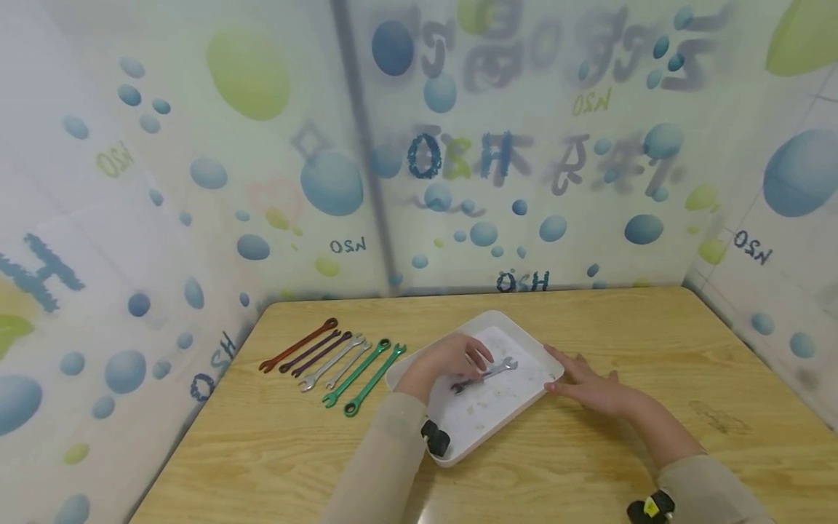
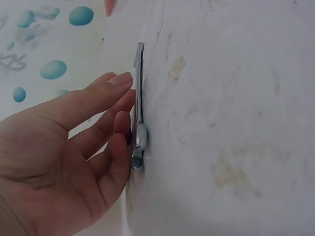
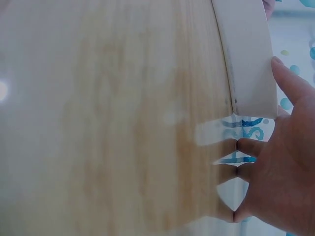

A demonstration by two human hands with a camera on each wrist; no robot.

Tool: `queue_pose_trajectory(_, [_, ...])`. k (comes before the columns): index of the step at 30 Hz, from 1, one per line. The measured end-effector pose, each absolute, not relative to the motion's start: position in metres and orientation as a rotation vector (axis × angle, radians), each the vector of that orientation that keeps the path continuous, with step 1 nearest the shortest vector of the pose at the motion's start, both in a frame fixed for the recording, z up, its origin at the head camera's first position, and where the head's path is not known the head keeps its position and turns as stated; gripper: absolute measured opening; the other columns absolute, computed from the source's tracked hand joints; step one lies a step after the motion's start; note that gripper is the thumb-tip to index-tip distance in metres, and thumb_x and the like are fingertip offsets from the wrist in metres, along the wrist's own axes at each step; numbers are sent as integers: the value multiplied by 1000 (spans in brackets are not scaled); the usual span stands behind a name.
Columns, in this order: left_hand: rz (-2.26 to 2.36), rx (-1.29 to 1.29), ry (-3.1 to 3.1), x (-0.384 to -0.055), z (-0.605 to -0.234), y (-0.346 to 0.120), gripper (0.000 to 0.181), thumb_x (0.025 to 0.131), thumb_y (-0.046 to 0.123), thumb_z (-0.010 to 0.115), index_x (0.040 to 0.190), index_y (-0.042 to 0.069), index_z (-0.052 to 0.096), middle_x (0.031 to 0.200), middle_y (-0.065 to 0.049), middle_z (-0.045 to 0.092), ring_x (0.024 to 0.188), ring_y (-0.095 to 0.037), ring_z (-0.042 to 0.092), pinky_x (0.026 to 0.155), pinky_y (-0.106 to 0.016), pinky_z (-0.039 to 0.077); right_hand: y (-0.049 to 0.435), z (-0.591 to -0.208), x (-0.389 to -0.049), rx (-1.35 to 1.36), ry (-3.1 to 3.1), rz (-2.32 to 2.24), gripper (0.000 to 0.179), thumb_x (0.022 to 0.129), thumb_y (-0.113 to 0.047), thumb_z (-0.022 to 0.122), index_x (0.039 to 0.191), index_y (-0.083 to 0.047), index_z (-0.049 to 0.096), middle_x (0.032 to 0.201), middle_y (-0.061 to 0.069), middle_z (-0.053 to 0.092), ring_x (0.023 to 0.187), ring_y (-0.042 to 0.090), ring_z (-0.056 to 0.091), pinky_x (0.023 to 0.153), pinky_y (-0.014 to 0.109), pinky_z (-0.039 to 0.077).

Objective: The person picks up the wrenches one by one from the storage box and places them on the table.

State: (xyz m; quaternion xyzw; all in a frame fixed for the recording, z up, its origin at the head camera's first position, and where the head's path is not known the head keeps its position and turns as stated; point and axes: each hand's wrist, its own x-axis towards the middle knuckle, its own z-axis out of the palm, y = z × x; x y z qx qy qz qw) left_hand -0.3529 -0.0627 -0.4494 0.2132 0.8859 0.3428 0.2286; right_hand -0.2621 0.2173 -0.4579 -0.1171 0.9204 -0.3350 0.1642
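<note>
In the head view, a white tray (image 1: 481, 440) stands at an angle on the table. A silver wrench (image 1: 500, 367) lies inside it, with a dark end near the left hand; whether a second wrench overlaps it, I cannot tell. My left hand (image 1: 452, 356) reaches over the tray's left side. Up close in the left wrist view, its loosely bent fingers and thumb are beside the wrench (image 2: 139, 88), without a clear grip. My right hand (image 1: 596, 386) rests at the tray's right corner, thumb against the wall (image 3: 251, 64) and the other fingers spread onto the table.
Left of the tray, several wrenches lie in a slanted row: a red one (image 1: 297, 346), purple ones (image 1: 321, 354), silver ones (image 1: 332, 362) and green ones (image 1: 356, 373). Patterned walls (image 1: 458, 218) enclose the wooden table (image 1: 655, 342) at the back and sides.
</note>
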Motion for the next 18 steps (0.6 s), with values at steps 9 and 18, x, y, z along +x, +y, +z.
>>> queue_pose_trajectory(9, [930,661,2460,-353,-457,-67,35,78,5,81,108,21,71,87,10,66,75,-8,61,68,-24,50,216,-456,-262,-340,2621,-975,78,97,-51,50,157,-18,12,158,28,4,138,56,-9,90,79,-17])
queue_pose_trajectory(18, [1011,630,2440,-356,-460,-66,31,82,-1,75,106,17,70,86,6,67,71,-11,60,63,-24,49,218,-456,-261,-343,2616,-981,77,98,-51,49,157,-18,12,158,28,2,138,56,-11,90,78,-19])
